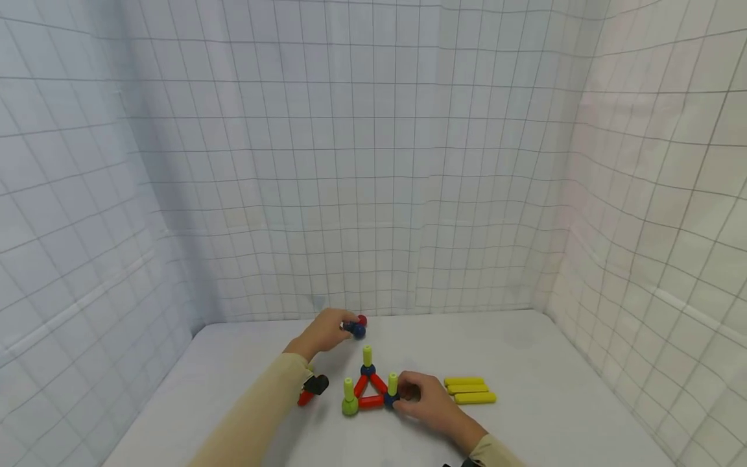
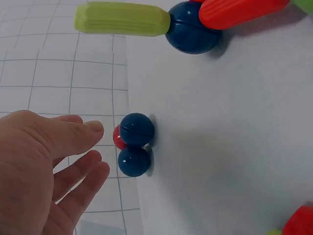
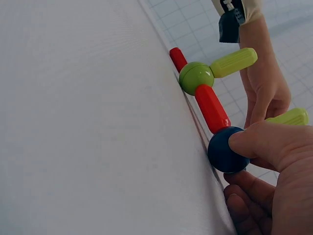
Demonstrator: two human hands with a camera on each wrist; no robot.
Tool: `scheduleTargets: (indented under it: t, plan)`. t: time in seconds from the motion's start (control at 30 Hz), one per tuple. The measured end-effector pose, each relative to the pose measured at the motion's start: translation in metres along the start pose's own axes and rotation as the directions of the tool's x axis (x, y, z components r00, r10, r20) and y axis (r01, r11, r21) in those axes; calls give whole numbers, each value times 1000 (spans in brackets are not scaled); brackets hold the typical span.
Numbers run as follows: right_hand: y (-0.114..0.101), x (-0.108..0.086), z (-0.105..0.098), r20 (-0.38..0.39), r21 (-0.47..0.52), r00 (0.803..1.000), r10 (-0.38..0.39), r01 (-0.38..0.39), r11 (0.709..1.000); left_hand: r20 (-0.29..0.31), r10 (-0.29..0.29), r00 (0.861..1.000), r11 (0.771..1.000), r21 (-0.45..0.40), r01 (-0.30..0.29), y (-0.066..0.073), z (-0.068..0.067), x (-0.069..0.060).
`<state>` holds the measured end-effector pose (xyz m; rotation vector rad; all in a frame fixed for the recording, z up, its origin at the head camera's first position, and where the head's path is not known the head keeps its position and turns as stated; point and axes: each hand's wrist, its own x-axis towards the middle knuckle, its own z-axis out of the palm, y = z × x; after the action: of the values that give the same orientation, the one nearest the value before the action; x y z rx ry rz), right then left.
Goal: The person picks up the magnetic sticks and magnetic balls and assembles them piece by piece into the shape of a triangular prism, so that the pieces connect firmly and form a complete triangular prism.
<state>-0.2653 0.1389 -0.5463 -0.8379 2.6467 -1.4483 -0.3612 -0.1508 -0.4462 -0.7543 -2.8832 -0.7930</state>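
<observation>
My left hand (image 1: 325,331) reaches to the far part of the table, its fingers extended. Close to its fingertips lie two blue balls (image 2: 137,129) and a red ball (image 2: 117,138) partly behind them; the left wrist view shows a gap between hand and balls. Nearer to me stands a triangle of red rods (image 1: 371,402), with a green ball (image 1: 350,407) at the left corner and a blue ball (image 1: 367,370) at the far one. A yellow-green rod (image 1: 367,355) rises from each corner. My right hand (image 1: 428,403) pinches the right corner's blue ball (image 3: 226,152) between thumb and fingers.
Several yellow rods (image 1: 475,398) lie side by side right of my right hand. A red piece (image 1: 305,397) lies beside my left sleeve (image 1: 257,408), which partly hides what is there. Grid-patterned white sheets (image 1: 373,194) enclose the table's back and sides.
</observation>
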Motion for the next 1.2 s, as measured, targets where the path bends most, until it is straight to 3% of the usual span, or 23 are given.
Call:
scheduleTargets:
  t: [0.33,0.57,0.83,1.0,1.2]
  plan:
    - [-3,-2,0,3,14,1000,8,-8,1000,54,-25,998,996,82,20,-5,13,18]
    - [-1,-2,-1,6,6,1000,-1,1,1000,104,-39,994,990,141,25,1,17,24]
    - [-5,-1,-5,-6,3,1000,-5,5,1000,64,-67,996,990,127,58,-2,20,31]
    - [-2,-1,-3,1,0,1000,1,-1,1000,74,-63,995,992,116,54,-5,27,31]
    - [-1,-2,-1,-5,5,1000,-6,6,1000,73,-95,993,992,91,88,-5,31,28]
